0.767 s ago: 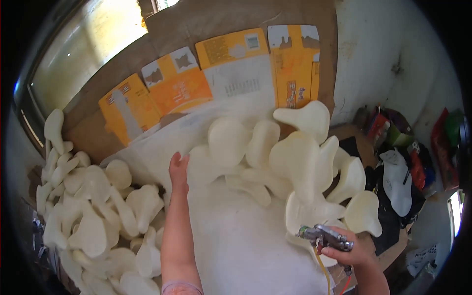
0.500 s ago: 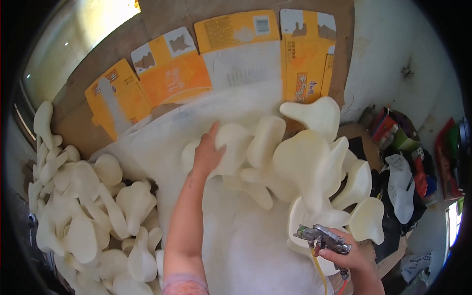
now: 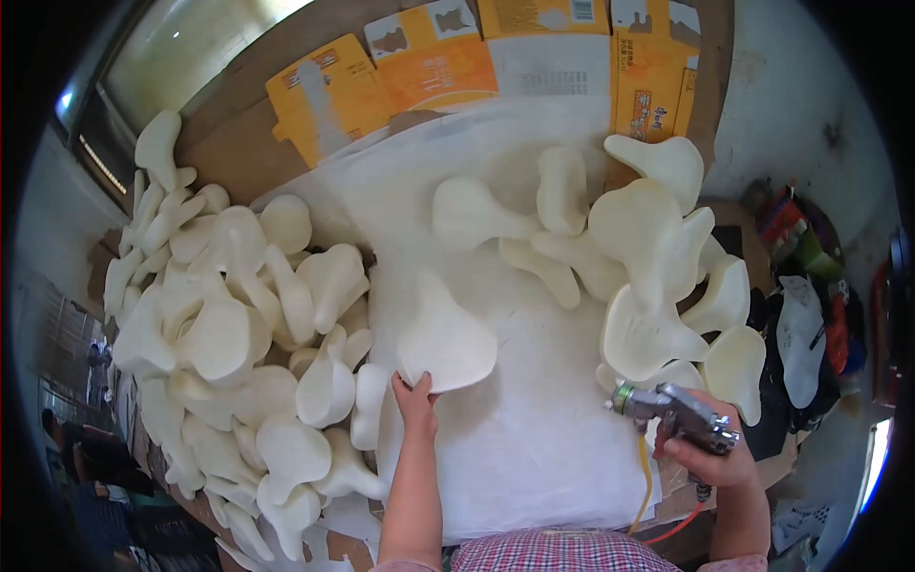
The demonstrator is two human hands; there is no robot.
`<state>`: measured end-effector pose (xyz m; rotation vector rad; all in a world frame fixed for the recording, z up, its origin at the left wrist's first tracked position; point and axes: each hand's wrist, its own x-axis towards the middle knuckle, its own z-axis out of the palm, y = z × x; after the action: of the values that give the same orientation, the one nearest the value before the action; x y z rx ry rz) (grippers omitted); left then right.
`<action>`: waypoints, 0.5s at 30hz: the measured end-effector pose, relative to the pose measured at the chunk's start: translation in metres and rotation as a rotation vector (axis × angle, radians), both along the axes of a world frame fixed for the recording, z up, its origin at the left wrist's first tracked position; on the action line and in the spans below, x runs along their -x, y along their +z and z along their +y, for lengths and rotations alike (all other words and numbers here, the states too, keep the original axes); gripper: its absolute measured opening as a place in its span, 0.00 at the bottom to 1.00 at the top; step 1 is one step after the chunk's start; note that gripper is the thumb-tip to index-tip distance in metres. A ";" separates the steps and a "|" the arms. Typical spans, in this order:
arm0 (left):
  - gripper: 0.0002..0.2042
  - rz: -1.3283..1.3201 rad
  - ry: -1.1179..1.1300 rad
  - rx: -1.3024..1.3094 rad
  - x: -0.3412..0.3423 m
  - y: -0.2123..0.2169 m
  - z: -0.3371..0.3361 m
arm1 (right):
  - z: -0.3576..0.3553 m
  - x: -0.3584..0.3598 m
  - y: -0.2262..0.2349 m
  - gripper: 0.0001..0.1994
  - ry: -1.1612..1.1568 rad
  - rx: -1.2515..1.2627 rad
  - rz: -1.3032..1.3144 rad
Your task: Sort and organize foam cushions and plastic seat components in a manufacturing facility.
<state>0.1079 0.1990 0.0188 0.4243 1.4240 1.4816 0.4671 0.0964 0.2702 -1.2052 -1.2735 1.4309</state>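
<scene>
Our left hand (image 3: 416,398) has its thumb and fingers pinched on the broad near rim of a cream saddle-shaped piece (image 3: 448,343), which lies just beyond that hand, its narrow end pointing away from us. A shadow shows past the rim to the right of the fingers, so the near edge may be tilted up a little, but we cannot tell whether the whole piece is clear of the white-covered desk (image 3: 524,467). Well to the right of it, our right hand (image 3: 715,453) is wrapped round the handle of a spray gun (image 3: 701,419), its nozzle turned leftward, well apart from the piece. We cannot tell whether a finger presses the trigger, and we see no mist. A yellow hose (image 3: 646,477) and a red hose (image 3: 679,527) run just below that right hand

Near our left hand, on its left, sits a crowded heap of like pieces (image 3: 294,448); beyond the right hand lies a looser group (image 3: 634,224), the closest of it just past the gun

We judge the step in hand to be positioning one piece for spraying. The next move, as we read it, calls for settling the piece, taking the left fingers out of the nozzle's line, and bringing the gun closer
</scene>
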 end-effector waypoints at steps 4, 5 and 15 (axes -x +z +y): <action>0.28 -0.005 0.059 -0.048 0.021 0.003 -0.013 | -0.008 0.003 0.005 0.22 0.189 0.044 -0.143; 0.28 0.019 0.059 -0.062 0.022 0.006 -0.013 | -0.011 0.001 0.008 0.22 0.212 0.089 -0.167; 0.21 -0.544 0.622 -0.707 0.089 0.139 0.105 | 0.029 -0.030 -0.026 0.25 -0.095 -0.012 0.070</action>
<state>0.0188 0.3042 0.1575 -0.0393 0.5748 2.3822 0.4976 0.1250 0.2438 -1.1816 -1.1606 1.3831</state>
